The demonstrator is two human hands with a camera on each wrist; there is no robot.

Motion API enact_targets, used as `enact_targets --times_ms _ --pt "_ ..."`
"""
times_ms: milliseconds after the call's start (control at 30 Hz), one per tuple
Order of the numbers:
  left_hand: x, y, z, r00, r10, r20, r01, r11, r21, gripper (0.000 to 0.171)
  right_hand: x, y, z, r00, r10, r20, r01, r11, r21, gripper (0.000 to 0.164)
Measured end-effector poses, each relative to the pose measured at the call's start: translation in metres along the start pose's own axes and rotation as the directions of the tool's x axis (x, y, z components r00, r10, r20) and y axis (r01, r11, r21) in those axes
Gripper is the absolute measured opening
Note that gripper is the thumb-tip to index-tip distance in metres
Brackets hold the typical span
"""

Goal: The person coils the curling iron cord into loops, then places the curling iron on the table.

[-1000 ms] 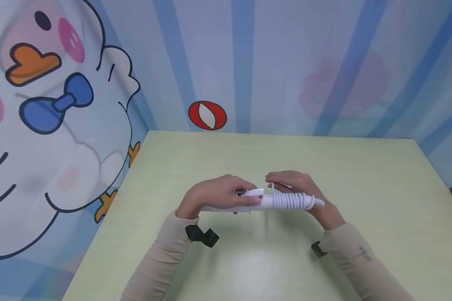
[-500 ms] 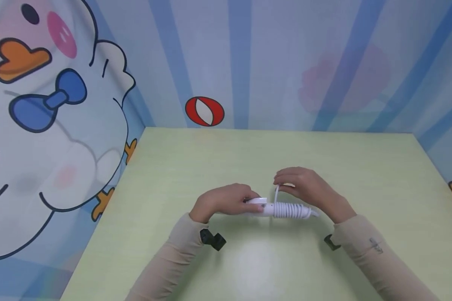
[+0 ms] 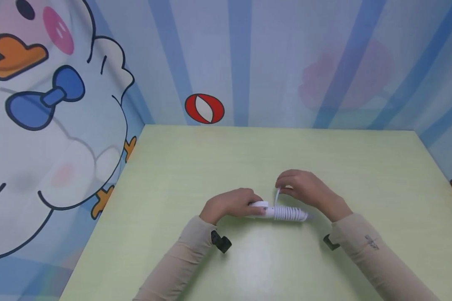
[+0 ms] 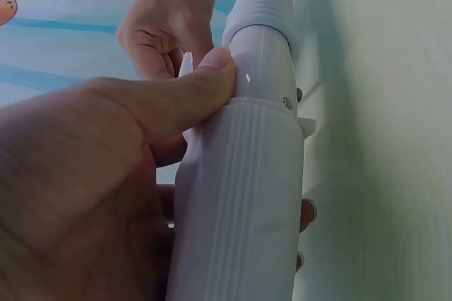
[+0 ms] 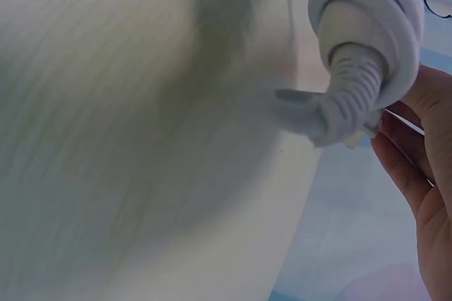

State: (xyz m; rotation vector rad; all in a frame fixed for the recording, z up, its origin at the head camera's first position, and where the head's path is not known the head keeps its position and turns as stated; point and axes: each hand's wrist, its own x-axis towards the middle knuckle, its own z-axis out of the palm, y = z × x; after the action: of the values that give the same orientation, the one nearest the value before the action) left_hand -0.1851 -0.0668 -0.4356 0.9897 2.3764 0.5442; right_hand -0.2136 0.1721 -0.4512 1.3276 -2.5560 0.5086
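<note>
Level above the table is a white curling iron [image 3: 266,212], its cord [image 3: 289,213] wound in tight turns round the right-hand end. My left hand [image 3: 234,202] grips the left part of it, thumb along the ridged body [image 4: 240,195] in the left wrist view and fingertips showing on the far side. Behind the coil, my right hand [image 3: 309,190] pinches a short straight length of cord [image 3: 277,195] that rises from the turns. A ribbed cord sleeve [image 5: 353,85] sticks out of the end in the right wrist view. The curling iron's left end is hidden by my left hand.
The pale green table [image 3: 196,159] spreads round both hands. A blue striped wall [image 3: 275,62] with printed cartoons stands behind it, and a wall panel with a large white bird [image 3: 75,125] is on the left. Dark wrist cameras [image 3: 221,242] sit at both sleeves.
My right hand has moved from behind the coil to up and right of the cord length, its fingertips now pinching it. My left hand and the curling iron have shifted slightly right and down in view.
</note>
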Motion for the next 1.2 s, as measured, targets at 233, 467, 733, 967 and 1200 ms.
enact_targets --times_ms 233,467,733,967,1200 --pt "0.004 -0.005 0.005 1.000 -0.008 0.003 0.008 1.000 -0.023 0.019 -0.003 0.003 0.009 0.999 0.041 0.006 -0.041 0.999 -0.008 0.016" --pt "0.009 -0.013 0.009 1.000 -0.010 -0.004 0.010 0.998 -0.066 0.018 -0.005 0.007 0.013 0.997 0.069 0.024 -0.069 0.998 -0.003 0.015" --pt "0.013 -0.015 0.011 1.000 0.001 -0.020 -0.002 1.000 -0.019 0.019 -0.006 0.011 0.017 0.994 0.107 0.031 -0.108 0.994 0.007 0.013" --pt "0.013 -0.014 0.011 0.997 -0.069 -0.027 0.070 0.997 0.033 0.027 -0.007 0.013 0.020 0.991 0.134 0.021 -0.134 0.991 0.026 0.013" --pt "0.012 -0.018 0.013 0.995 -0.089 -0.044 0.090 0.995 0.029 0.031 -0.005 0.016 0.022 0.991 0.134 -0.006 -0.133 0.990 0.054 0.014"
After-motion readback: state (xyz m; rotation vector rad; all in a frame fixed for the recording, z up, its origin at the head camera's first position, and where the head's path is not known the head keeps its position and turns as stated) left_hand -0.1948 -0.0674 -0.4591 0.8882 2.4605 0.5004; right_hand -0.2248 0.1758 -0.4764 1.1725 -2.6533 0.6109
